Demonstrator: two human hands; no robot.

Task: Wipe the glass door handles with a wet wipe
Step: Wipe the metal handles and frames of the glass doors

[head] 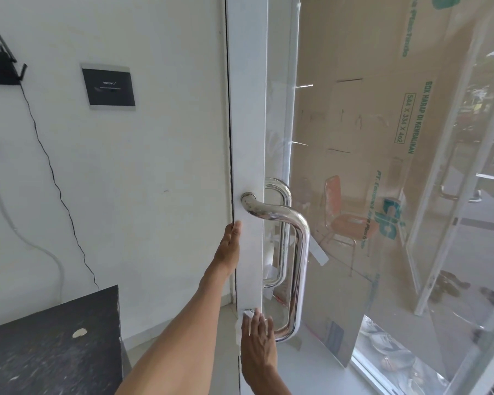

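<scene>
As right hand (258,334) presses crumpled wipe (247,314), chrome handle (300,252)

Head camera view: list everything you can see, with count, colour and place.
near handle: one, chrome, this side of the glass
far handle: one, chrome, behind the glass
door frame: one, white, centre
wet wipe: one, white, on the frame by the near handle's lower end
cardboard sheet: one, brown, at the glass, right
plaque: one, black, on the wall
table: one, dark, lower left
shoes: several, pale, lower right
left grip: one, flat on the frame's edge
right grip: one, pressing the wipe
</scene>
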